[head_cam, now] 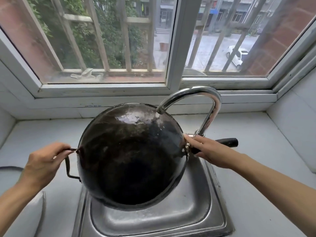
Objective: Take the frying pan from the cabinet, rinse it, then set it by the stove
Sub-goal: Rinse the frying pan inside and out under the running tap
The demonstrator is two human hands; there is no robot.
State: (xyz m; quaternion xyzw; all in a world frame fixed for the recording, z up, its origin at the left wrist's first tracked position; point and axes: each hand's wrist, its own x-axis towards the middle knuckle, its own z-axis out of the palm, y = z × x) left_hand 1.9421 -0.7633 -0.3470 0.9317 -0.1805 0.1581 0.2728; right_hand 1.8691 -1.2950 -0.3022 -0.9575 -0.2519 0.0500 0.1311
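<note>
The worktop (248, 151) surrounds the steel sink (153, 219), and I hold the frying pan (131, 151) above the basin, tipped toward me with its far rim under the tap (196, 96), I judge so rinse water runs off into the sink. My right hand (210, 151) grips the long handle where it meets the pan; my left hand (44, 161) pinches the small wire loop handle to steady the tilt.

left hand (43, 161) gripping, right hand (207, 151) gripping
</note>
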